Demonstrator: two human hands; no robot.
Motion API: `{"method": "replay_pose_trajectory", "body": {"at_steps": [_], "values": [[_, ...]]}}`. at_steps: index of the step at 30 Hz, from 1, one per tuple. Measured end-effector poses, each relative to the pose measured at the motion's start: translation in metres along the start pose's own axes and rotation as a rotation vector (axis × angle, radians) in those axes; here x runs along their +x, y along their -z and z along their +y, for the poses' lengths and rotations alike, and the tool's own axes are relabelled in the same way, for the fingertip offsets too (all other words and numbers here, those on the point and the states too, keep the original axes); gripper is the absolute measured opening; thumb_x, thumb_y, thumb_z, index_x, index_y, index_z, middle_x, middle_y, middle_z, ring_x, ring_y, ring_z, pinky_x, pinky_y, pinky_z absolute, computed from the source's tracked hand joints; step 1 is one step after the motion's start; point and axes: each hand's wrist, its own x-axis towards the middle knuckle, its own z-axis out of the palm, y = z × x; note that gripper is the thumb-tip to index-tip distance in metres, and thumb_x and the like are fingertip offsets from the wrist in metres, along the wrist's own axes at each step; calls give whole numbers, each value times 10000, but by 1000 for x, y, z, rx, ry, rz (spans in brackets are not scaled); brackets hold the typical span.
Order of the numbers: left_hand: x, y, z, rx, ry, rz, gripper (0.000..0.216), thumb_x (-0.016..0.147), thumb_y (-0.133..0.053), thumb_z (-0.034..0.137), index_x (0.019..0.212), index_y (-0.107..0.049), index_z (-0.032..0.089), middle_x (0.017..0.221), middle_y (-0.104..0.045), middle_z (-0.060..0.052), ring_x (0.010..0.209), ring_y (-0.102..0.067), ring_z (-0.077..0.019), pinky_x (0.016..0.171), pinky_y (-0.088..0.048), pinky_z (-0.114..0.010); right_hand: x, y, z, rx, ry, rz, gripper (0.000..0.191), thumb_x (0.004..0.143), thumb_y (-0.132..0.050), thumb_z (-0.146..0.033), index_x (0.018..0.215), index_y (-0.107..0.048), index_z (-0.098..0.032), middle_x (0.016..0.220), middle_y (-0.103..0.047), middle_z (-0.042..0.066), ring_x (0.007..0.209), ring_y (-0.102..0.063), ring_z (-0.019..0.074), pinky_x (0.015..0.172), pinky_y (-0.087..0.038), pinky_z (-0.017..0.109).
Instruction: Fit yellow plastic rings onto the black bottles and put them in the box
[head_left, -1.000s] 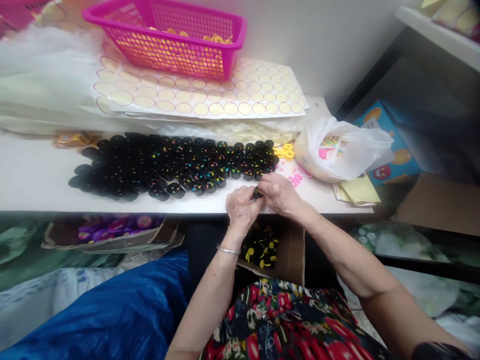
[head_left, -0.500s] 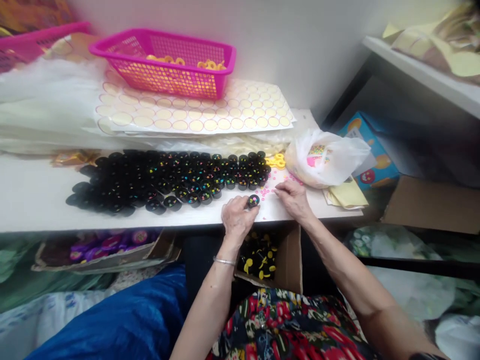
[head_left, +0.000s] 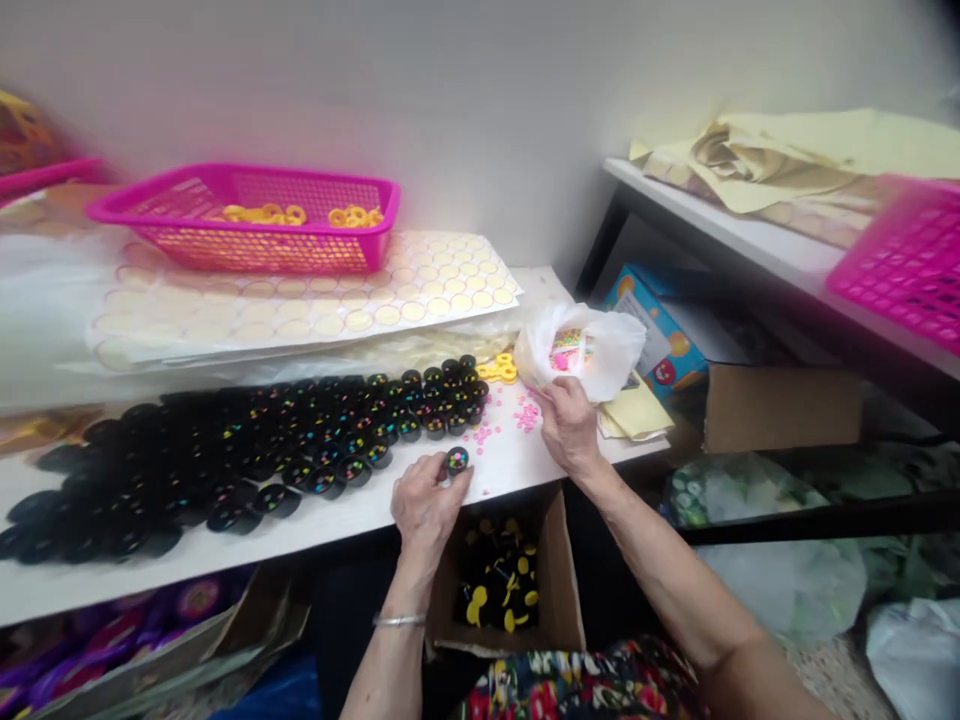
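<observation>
My left hand (head_left: 424,500) is closed around a small black round cup (head_left: 457,460) with coloured bits in its top, at the table's front edge. My right hand (head_left: 570,425) has its fingers pinched together at the near edge of a white plastic bag (head_left: 619,345). Whether they grip the bag or some tiny piece cannot be made out. Tiny pink rings (head_left: 526,412) lie scattered just left of these fingers. Many similar black cups (head_left: 300,440) stand in packed rows to the left. Yellow ring-shaped parts (head_left: 498,369) lie between the rows and the bag.
A pink basket (head_left: 262,245) holding yellow parts rests on sheets of round stickers (head_left: 442,285) at the back. Below the table edge is a cardboard box (head_left: 559,570) of yellow and black pieces. At right stand a blue box (head_left: 649,320) and a shelf (head_left: 705,225).
My right hand has moved from beside the pink rings to the plastic bag's near edge. My left hand still holds the black cup. The view has turned to the right.
</observation>
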Motion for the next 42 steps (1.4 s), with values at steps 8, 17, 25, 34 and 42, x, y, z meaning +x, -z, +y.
{"method": "replay_pose_trajectory", "body": {"at_steps": [8, 17, 25, 34, 42], "values": [[-1, -1, -4, -10, -28, 17, 190, 690, -591, 405, 738, -614, 223, 615, -521, 20, 641, -517, -143, 615, -361, -257, 63, -5, 12, 74, 65, -291, 202, 792, -419, -138, 726, -608, -167, 730, -594, 40, 714, -545, 148, 694, -421, 254], [-3, 1, -1, 11, -33, -3, 191, 694, -592, 399, 697, -599, 207, 619, -521, 17, 643, -507, -138, 626, -353, -258, 71, -55, -17, -367, 158, -649, 306, 832, -353, -79, 1018, -595, -97, 1053, -567, 164, 965, -548, 225, 744, -430, 299], [-5, 0, -1, 1, -25, -24, 198, 694, -609, 391, 743, -629, 200, 648, -540, 13, 662, -507, -134, 638, -353, -252, 73, -55, -13, -449, 266, -683, 347, 848, -313, -72, 1019, -615, -74, 1081, -551, 191, 916, -576, 247, 739, -434, 327], [-8, -1, -7, 39, -56, 21, 143, 679, -631, 330, 671, -596, 191, 615, -543, 18, 643, -520, -130, 633, -362, -241, 73, -58, -32, -435, 240, -746, 291, 836, -380, -91, 974, -636, -83, 1059, -552, 184, 955, -566, 261, 778, -416, 344], [-6, 4, -1, -10, -30, -23, 178, 699, -614, 364, 689, -598, 187, 634, -532, 14, 659, -507, -134, 635, -342, -244, 61, -43, -17, -324, 201, -711, 268, 833, -368, -85, 1000, -577, -95, 1091, -531, 160, 983, -520, 220, 806, -378, 303]]}}
